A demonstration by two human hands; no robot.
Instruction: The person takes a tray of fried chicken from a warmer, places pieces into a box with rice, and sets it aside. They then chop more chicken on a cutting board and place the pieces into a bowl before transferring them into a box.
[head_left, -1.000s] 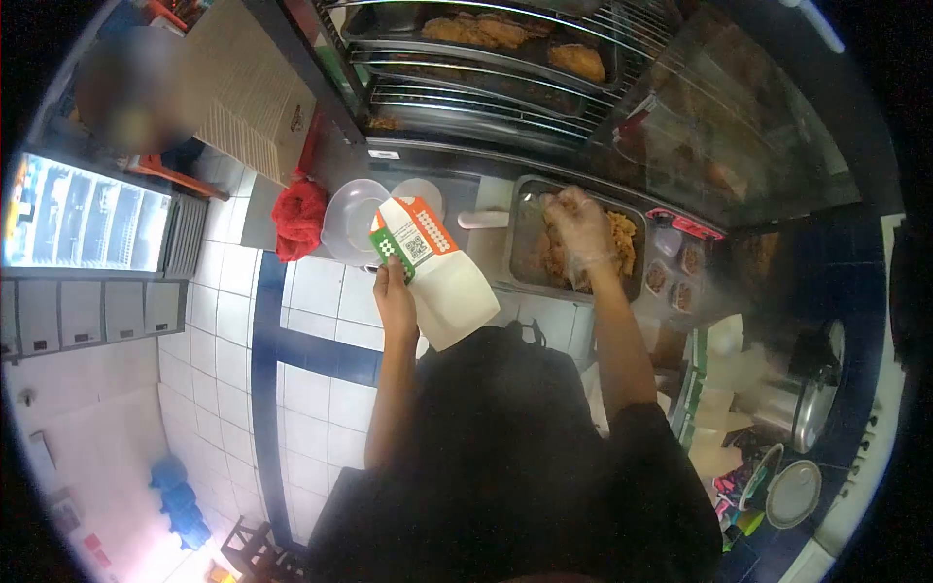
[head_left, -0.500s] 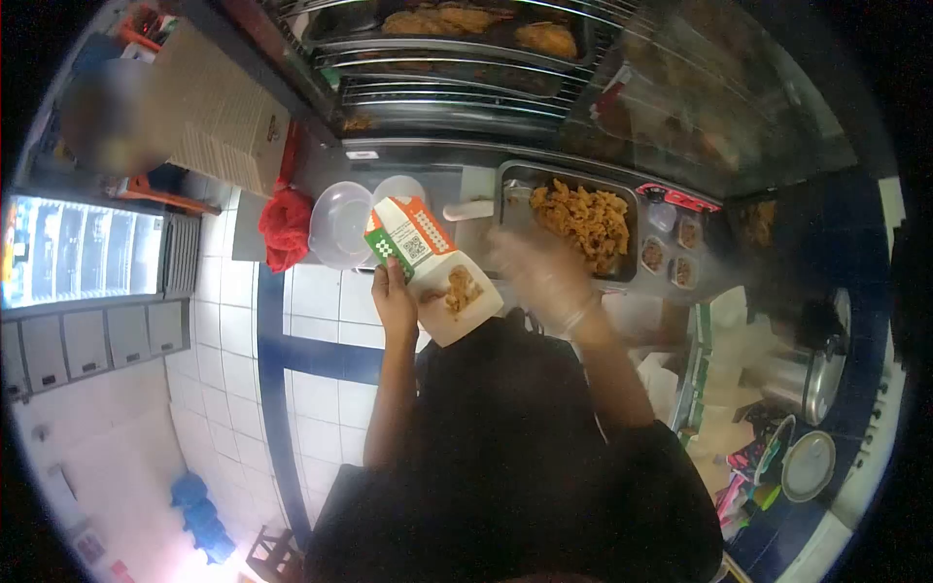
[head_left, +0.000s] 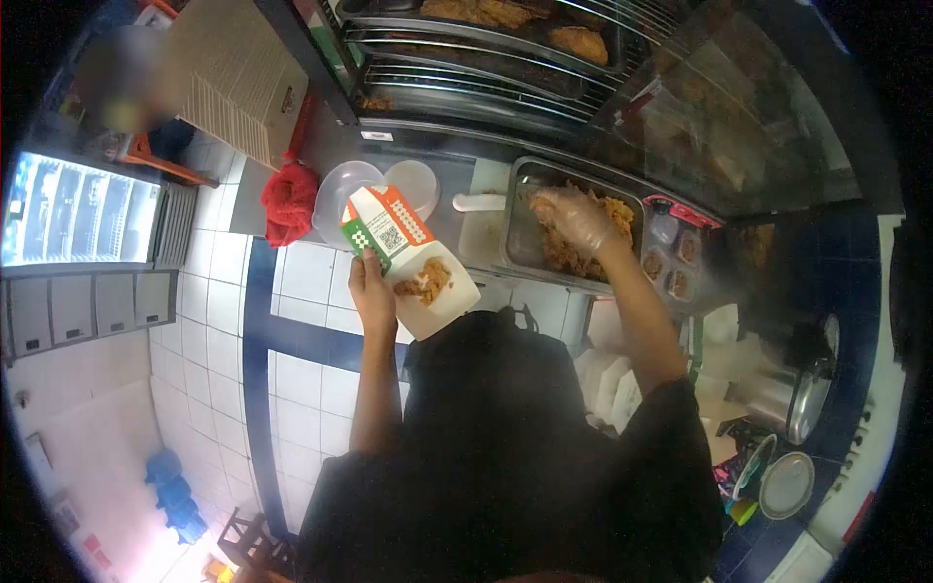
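While your left hand [head_left: 372, 291] grips the open white cardboard food box [head_left: 420, 277] by its near edge, fingers wrapped around the side under the orange and green printed lid flap, you hold it tilted in the air just in front of the counter, above the white tiled wall face. Inside the box lies a small heap of fried chicken pieces [head_left: 425, 283]. Your right hand [head_left: 576, 220], in a thin clear plastic glove, reaches into the rectangular metal tray [head_left: 518, 238] of fried chicken on the counter, fingers curled down onto the pieces; you cannot tell from this view whether they have closed on a piece or only rest on them. Just left of the tray lies a white-handled utensil [head_left: 478, 202], and beyond the box stand two clear plastic lids [head_left: 350, 189] and a red cloth [head_left: 290, 202]. Small sauce cups [head_left: 667, 272] sit right of the tray. Wire racks [head_left: 486, 58] holding more fried pieces stand behind the counter.
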